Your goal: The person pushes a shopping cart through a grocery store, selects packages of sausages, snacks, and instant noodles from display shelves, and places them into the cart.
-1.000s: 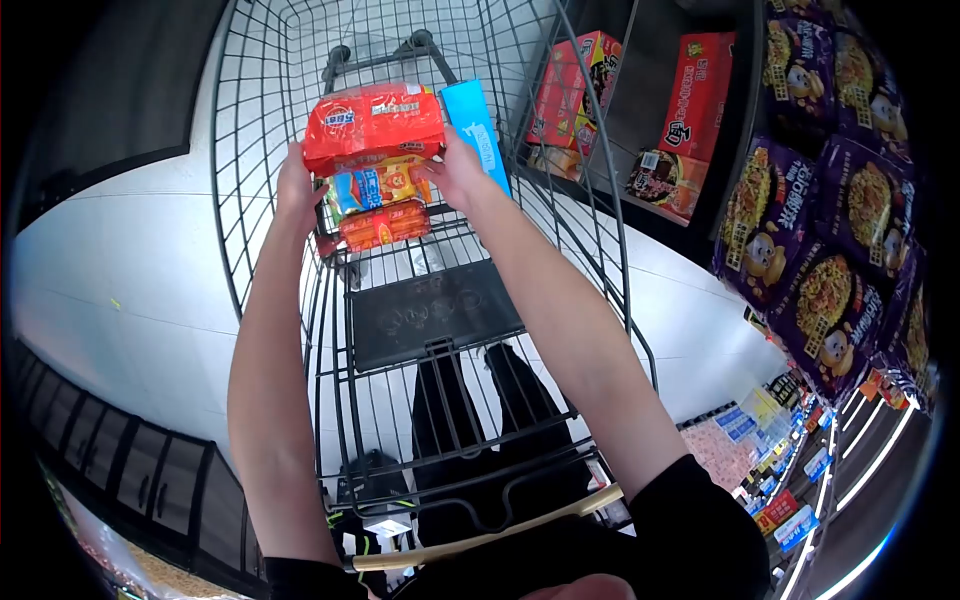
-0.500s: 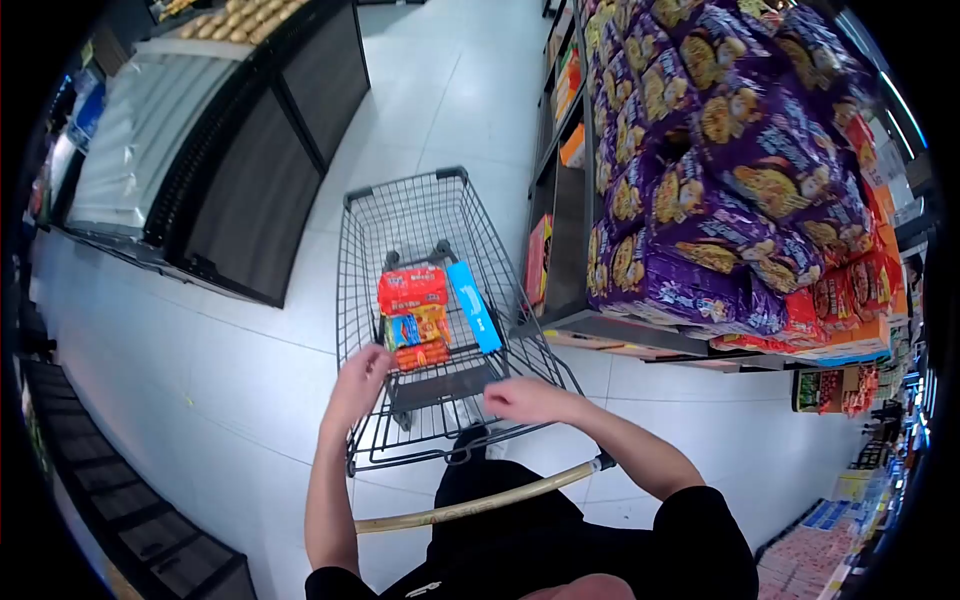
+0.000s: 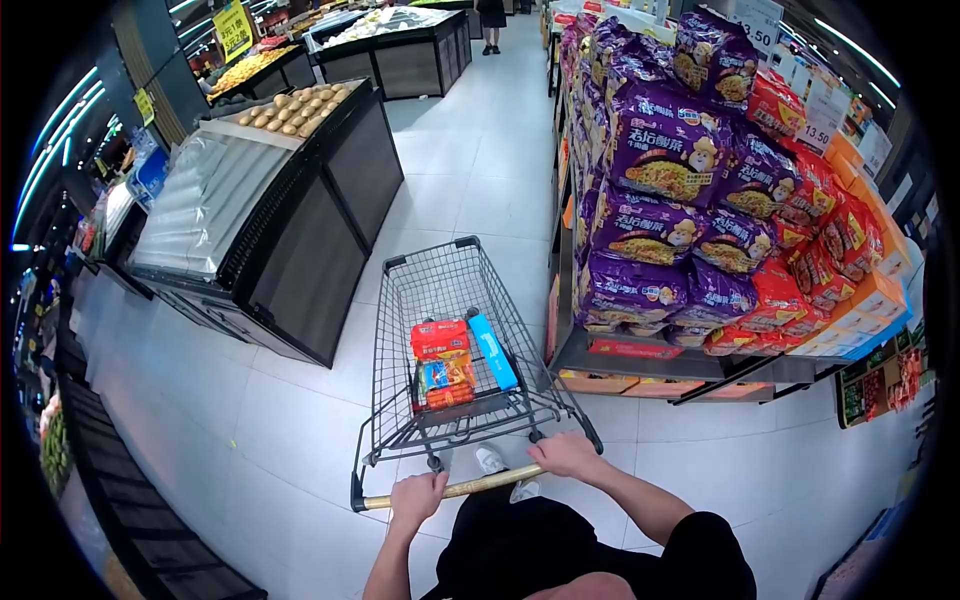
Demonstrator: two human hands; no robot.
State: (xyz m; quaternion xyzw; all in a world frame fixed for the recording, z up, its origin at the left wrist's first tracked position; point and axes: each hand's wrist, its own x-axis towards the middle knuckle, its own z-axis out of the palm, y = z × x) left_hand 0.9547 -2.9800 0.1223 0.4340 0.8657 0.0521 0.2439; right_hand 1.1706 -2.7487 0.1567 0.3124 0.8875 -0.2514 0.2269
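Note:
My left hand [image 3: 418,497] is closed around the left part of the shopping cart's yellowish handlebar [image 3: 490,484]. Toward the bar's right end, my right hand [image 3: 564,455] grips it too. Ahead of both hands extends the dark wire shopping cart [image 3: 400,300]. In its basket lie a red packet [image 3: 440,340], a blue and orange packet [image 3: 446,374] and red packaging [image 3: 449,396] nearest me. A long light-blue box [image 3: 493,352] rests slanted along their right side.
Purple noodle packs [image 3: 668,150] and red packs [image 3: 850,240] are stacked on a shelf close at right. A dark produce stand [image 3: 310,250] holding potatoes [image 3: 298,110] is at left. Tiled floor [image 3: 460,180] runs between them toward a distant person [image 3: 491,22].
Both hands have come down from above the basket and closed on the handlebar. The view has tilted up, showing more of the aisle and a distant person.

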